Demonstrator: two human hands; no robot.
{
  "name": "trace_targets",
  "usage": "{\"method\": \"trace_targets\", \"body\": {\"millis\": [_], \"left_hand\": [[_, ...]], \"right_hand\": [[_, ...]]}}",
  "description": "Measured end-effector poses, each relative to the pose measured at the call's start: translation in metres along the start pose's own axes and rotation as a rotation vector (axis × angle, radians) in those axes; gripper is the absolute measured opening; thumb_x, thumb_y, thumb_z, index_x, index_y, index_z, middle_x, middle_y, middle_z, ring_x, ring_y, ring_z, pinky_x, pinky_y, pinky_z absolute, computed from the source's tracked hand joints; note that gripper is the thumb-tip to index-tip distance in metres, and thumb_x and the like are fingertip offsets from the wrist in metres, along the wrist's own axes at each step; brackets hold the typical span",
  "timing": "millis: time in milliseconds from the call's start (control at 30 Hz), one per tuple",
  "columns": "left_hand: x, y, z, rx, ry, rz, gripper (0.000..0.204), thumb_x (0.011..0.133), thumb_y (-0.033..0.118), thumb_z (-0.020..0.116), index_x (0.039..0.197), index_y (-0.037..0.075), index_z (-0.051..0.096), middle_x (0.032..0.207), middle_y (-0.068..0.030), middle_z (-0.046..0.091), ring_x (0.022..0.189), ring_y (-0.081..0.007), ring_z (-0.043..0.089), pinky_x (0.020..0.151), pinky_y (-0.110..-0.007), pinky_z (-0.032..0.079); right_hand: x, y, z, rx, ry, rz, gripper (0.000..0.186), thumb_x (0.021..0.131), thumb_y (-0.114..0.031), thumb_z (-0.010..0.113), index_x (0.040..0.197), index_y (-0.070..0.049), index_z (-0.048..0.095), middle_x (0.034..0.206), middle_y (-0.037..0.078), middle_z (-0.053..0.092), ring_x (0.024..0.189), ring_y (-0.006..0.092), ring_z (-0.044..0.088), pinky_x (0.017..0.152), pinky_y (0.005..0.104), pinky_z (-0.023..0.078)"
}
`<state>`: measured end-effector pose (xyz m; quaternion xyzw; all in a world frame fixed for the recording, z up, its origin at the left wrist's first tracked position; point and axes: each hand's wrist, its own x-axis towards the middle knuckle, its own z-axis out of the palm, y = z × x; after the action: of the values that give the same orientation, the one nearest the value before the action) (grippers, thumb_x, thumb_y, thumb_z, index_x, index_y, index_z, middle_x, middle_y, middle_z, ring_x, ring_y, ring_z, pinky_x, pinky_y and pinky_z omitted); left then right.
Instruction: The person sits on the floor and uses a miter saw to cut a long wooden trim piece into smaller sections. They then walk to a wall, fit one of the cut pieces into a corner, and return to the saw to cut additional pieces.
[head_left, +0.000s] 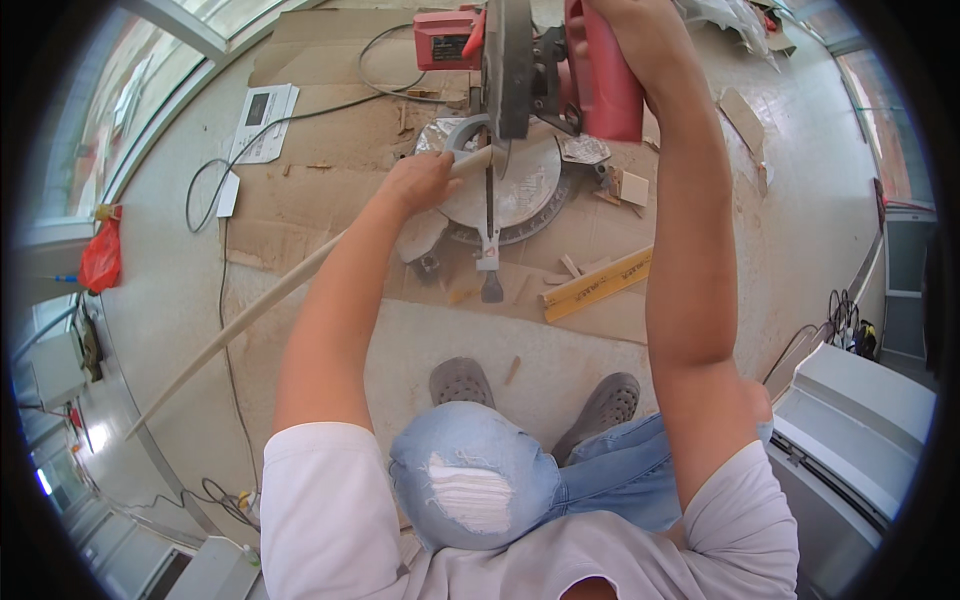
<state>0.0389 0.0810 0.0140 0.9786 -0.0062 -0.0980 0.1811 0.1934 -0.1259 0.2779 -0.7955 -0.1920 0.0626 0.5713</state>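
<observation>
My right hand [655, 40] is closed on the red handle [610, 105] of a mitre saw, whose dark blade guard [508, 75] stands raised above its round slotted base [520, 200]. My left hand [420, 183] is closed on a long pale wooden strip [255, 307], which runs from the lower left up onto the saw base, its far end at the blade line. My left fingers are near the grey fence, left of the blade. The red motor housing [445, 50] sits behind the guard. A yellow bar [595, 285] lies on cardboard to the right of the base.
Cardboard [300, 220] with scraps and cables covers the floor around the saw. A white flat panel [260, 145] and red plastic bag [100, 255] are at left. A pale cabinet [855, 420] is at right. My feet [610, 400] are below the saw.
</observation>
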Motion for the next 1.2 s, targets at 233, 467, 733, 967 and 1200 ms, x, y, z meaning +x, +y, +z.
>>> {"method": "trace_targets", "body": {"millis": [233, 467, 733, 967, 1200], "left_hand": [[0.011, 0.012, 0.002, 0.063, -0.013, 0.029, 0.034, 0.096, 0.032, 0.067, 0.107, 0.001, 0.057, 0.105, -0.0215, 0.070, 0.102, -0.0413, 0.067, 0.086, -0.051, 0.053], [0.008, 0.010, 0.000, 0.041, 0.009, 0.022, 0.033, 0.094, 0.030, 0.068, 0.106, 0.001, 0.056, 0.098, -0.0239, 0.070, 0.096, -0.0434, 0.067, 0.082, -0.053, 0.053], [0.003, 0.008, 0.001, 0.099, 0.048, 0.018, 0.032, 0.093, 0.029, 0.069, 0.105, 0.003, 0.056, 0.102, -0.0206, 0.070, 0.099, -0.0399, 0.068, 0.084, -0.050, 0.054], [0.000, 0.006, 0.001, 0.100, 0.051, 0.035, 0.033, 0.094, 0.031, 0.068, 0.106, 0.002, 0.057, 0.103, -0.0203, 0.070, 0.100, -0.0391, 0.068, 0.085, -0.050, 0.054], [0.012, 0.011, 0.002, 0.099, 0.010, -0.007, 0.034, 0.094, 0.034, 0.068, 0.104, 0.003, 0.059, 0.105, -0.0196, 0.071, 0.101, -0.0391, 0.068, 0.084, -0.049, 0.054]], "right_hand": [[0.115, 0.029, -0.027, 0.177, -0.218, -0.012, 0.028, 0.097, -0.028, 0.062, 0.101, -0.001, 0.064, 0.082, 0.009, 0.064, 0.065, 0.0205, 0.065, 0.056, 0.0370, 0.056], [0.033, 0.223, -0.035, -0.072, 0.276, 0.329, 0.052, 0.094, -0.043, 0.059, 0.088, 0.006, 0.073, 0.084, 0.018, 0.076, 0.063, 0.0252, 0.074, 0.070, 0.0374, 0.059], [0.020, 0.298, 0.025, -0.184, 0.046, 0.571, 0.055, 0.096, -0.043, 0.057, 0.093, 0.010, 0.072, 0.090, 0.020, 0.075, 0.071, 0.0290, 0.077, 0.077, 0.0383, 0.059], [-0.001, 0.302, -0.010, 0.364, 0.092, 0.676, 0.038, 0.097, -0.031, 0.053, 0.103, 0.005, 0.067, 0.085, 0.013, 0.075, 0.069, 0.0250, 0.076, 0.049, 0.0267, 0.055], [-0.021, 0.230, -0.132, -0.133, -0.330, 0.913, 0.028, 0.097, -0.027, 0.054, 0.101, 0.000, 0.061, 0.091, 0.016, 0.075, 0.058, 0.0187, 0.073, 0.035, 0.0209, 0.043]]}}
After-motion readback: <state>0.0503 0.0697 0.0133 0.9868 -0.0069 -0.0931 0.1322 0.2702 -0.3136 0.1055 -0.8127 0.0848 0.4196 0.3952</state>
